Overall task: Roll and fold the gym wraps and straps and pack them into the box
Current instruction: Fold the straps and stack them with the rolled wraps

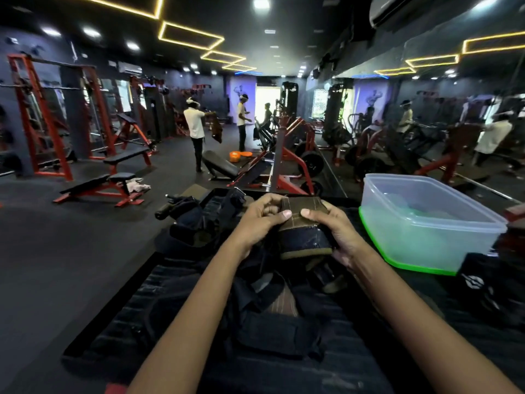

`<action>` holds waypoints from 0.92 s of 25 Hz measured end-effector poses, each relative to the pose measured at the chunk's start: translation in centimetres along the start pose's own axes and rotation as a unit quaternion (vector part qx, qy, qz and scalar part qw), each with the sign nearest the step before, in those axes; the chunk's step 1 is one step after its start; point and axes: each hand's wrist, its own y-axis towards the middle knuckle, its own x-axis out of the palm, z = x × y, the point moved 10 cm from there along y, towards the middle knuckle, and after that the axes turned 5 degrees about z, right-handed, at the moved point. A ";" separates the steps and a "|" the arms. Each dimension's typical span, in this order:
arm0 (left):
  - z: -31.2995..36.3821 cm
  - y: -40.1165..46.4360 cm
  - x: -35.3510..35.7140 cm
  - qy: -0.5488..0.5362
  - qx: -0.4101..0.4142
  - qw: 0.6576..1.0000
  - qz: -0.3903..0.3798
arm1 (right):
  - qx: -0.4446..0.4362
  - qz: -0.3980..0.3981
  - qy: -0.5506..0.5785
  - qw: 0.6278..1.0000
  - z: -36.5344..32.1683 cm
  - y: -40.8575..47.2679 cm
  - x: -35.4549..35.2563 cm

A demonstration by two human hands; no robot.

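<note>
Both hands grip one dark, olive-edged fabric gym wrap (pixel 305 228), partly rolled into a thick bundle and held above the work surface. The left hand (pixel 262 220) curls its fingers over the roll's upper left end, thumb pressed on the top face. The right hand (pixel 336 231) wraps round the right side, thumb tip lying on top just beside the left thumb. A loose tail of the wrap hangs below the hands into a heap of black straps and wraps (pixel 255 308) that lies between the forearms.

That heap rests on a black ribbed padded surface (pixel 147 302) that runs away from the camera. More dark strap gear and a black cylindrical handle (pixel 163 213) sit at its far left end. To the right of the hands, near but apart from them, stands a translucent rectangular plastic box with a bright green base rim (pixel 426 223), its top open.

Around is a dim gym: dark floor, red-framed benches (pixel 102 189) and racks at left, a mirrored wall at right, yellow strip lights (pixel 190 35) overhead, and people in pale shirts (pixel 194 123) standing in the distance.
</note>
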 end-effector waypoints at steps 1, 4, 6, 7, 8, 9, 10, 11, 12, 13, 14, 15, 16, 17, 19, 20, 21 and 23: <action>0.1 0.0 0.6 0.000 0.002 1.000 0.026 | -0.012 0.020 -0.004 1.000 -0.3 -0.2 -0.8; -1.4 -0.2 1.6 0.037 -0.024 0.991 0.125 | -0.041 0.095 -0.002 0.995 -1.1 -0.9 -4.1; -2.6 -0.5 3.2 0.105 -0.037 0.988 0.103 | -0.040 0.130 0.010 0.991 -0.8 -1.6 -5.9; -2.7 -0.5 3.7 0.130 -0.037 0.987 0.083 | -0.038 0.139 0.007 0.989 -0.8 -1.8 -6.5; -2.6 -0.6 3.9 0.136 -0.034 0.987 0.076 | -0.045 0.145 0.000 0.988 -1.0 -1.9 -6.7; -2.5 -0.6 3.8 0.129 -0.028 0.988 0.077 | -0.054 0.152 -0.012 0.987 -1.2 -2.0 -6.9; -2.3 -0.8 3.5 0.110 -0.015 0.991 0.080 | -0.064 0.155 -0.025 0.985 -1.6 -2.1 -6.8; -2.1 -1.0 3.2 0.086 -0.003 0.993 0.081 | -0.075 0.157 -0.037 0.984 -1.9 -2.2 -6.5; -1.8 -1.1 3.3 0.059 0.007 0.996 0.069 | -0.091 0.158 -0.050 0.982 -2.2 -2.2 -6.2; -1.5 -1.3 3.6 0.027 0.010 0.999 0.043 | -0.112 0.162 -0.070 0.978 -2.6 -2.3 -6.1; -1.4 -1.5 4.2 -0.008 0.006 1.000 0.009 | -0.136 0.163 -0.098 0.972 -3.0 -2.4 -6.1; -1.2 -1.8 4.9 -0.041 0.003 0.999 -0.027 | -0.157 0.159 -0.129 0.966 -3.3 -2.5 -6.0; -1.0 -2.0 5.4 -0.061 0.005 0.997 -0.051 | -0.169 0.153 -0.155 0.961 -3.6 -2.6 -5.8; -0.8 -2.1 5.7 -0.071 0.011 0.995 -0.068 | -0.172 0.144 -0.172 0.959 -3.6 -2.7 -5.6; -0.5 -2.1 5.8 -0.052 0.035 0.995 -0.079 | -0.167 0.135 -0.199 0.956 -3.5 -2.6 -5.6; -0.4 -2.1 6.0 -0.040 0.045 0.995 -0.086 | -0.166 0.134 -0.206 0.955 -3.5 -2.5 -5.7; -0.5 -2.1 6.1 -0.034 0.044 0.994 -0.093 | -0.167 0.130 -0.196 0.958 -3.5 -2.5 -5.7; -0.9 -2.0 6.4 -0.037 0.028 0.992 -0.116 | -0.169 0.093 -0.149 0.970 -3.6 -2.3 -5.2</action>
